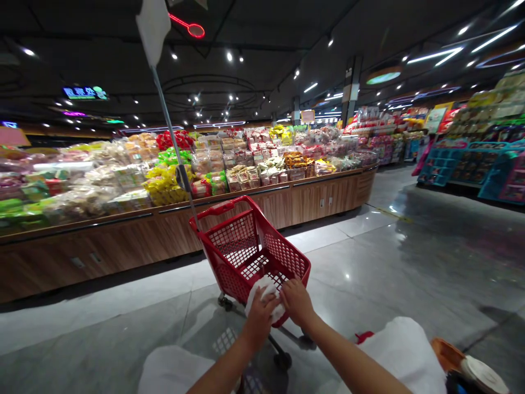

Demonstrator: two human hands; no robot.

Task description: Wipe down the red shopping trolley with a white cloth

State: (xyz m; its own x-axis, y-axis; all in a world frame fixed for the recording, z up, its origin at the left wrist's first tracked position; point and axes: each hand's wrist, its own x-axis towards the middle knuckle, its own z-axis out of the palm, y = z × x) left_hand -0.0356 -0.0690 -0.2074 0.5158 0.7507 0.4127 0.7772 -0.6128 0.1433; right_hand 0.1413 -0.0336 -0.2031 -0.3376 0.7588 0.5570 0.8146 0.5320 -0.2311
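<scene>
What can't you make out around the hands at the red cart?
Head view:
White item under the left hand and right hand: partly hidden by them, kind unclear.
Orange object, lower right: cut off by the bottom edge.
Packets on the wooden display: labels too small.

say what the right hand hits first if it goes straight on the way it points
The right hand looks set to meet the white crumpled bundle first, right at its fingertips, though depth is unclear; beyond it lies the red mesh wall of the shopping cart.
</scene>
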